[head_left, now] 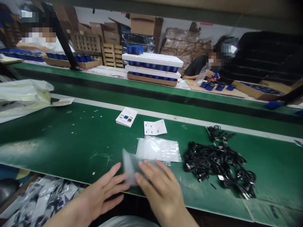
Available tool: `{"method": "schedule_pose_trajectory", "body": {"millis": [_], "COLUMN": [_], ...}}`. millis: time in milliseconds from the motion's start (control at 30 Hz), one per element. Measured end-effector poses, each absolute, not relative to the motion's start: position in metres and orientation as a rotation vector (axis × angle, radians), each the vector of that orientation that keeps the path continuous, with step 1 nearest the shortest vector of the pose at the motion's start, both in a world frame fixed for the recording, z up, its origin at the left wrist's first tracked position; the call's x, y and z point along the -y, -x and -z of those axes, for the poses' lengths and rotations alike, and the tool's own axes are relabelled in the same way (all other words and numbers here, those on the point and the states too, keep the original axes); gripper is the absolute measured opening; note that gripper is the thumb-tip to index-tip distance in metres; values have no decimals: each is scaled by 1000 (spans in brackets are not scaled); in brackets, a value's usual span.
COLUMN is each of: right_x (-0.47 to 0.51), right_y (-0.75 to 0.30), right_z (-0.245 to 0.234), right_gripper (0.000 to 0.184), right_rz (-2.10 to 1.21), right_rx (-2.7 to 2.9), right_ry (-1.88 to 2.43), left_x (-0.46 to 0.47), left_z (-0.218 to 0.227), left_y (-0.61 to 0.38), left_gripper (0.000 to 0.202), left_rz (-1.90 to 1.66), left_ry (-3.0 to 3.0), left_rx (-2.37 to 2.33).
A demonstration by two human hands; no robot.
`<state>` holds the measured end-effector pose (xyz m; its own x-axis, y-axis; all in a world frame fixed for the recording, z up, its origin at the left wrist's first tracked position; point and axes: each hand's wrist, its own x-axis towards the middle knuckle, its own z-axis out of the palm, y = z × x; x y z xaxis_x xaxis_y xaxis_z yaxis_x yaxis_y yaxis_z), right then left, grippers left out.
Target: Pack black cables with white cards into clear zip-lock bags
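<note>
The left hand (104, 186) is open, with its fingers spread, and its tips are at the edge of a clear plastic bag (131, 165). The right hand (158, 186) is flat and lies over the bag, but I cannot tell if it has a firm hold. The bag is up off the green mat (71, 142), between the two hands, near the front edge.

The bag is thin and slick, so it could slip out if the hands let go. It could then drop over the front edge, down to the pile of packed bags (40, 201) at the lower left. A second clear bag (158, 149) lies just past the hands, so a quick move could push it out of place. The heap of black cables (213, 160) sits to the right of it. Its loops are tangled, so a hand or sleeve could catch on them and drag them.

A white card with round marks (155, 127) and a small white box (126, 117) lie farther up the mat. A white plastic sack (21, 94) hangs over the mat at the left. Past the far belt, a person (208, 63) works with blue parts, near a stack of white trays (152, 64).
</note>
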<state>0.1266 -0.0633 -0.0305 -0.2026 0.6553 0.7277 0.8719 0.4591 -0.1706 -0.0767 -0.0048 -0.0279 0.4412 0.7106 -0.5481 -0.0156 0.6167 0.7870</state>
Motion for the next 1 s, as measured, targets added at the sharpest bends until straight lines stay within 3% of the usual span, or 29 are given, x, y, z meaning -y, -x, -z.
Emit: {"method": "schedule_pose_trajectory", "body": {"millis": [133, 267, 367, 433, 567, 667, 800, 1000], "right_x": [74, 81, 79, 76, 70, 68, 65, 62], "right_y": [-125, -141, -145, -143, -134, -127, -119, -115], "right_z": [29, 32, 32, 34, 41, 47, 46, 43], "right_gripper": [15, 21, 13, 20, 35, 37, 33, 25], "right_rz": [200, -485, -1026, -1180, -1178, -1119, -1070, -1088], "right_rx": [1934, 1373, 999, 862, 750, 760, 862, 995], "right_ry": [1280, 1556, 1419, 1328, 1246, 1241, 1287, 1384], "left_x": [-3, -6, -3, -3, -4, 3, 18, 19], "left_z": [21, 21, 22, 24, 30, 33, 37, 34], "left_y": [39, 36, 38, 39, 45, 46, 34, 19], "left_gripper": [75, 66, 62, 57, 48, 30, 24, 25], "left_rz": [-473, -466, -436, -396, -654, -943, -669, -549], "left_ry": [-809, -952, -1045, -1115, -1627, -1995, -1901, -1577], "left_rx": [-993, -1061, -1061, -1066, -1299, -1382, -1142, -1107]}}
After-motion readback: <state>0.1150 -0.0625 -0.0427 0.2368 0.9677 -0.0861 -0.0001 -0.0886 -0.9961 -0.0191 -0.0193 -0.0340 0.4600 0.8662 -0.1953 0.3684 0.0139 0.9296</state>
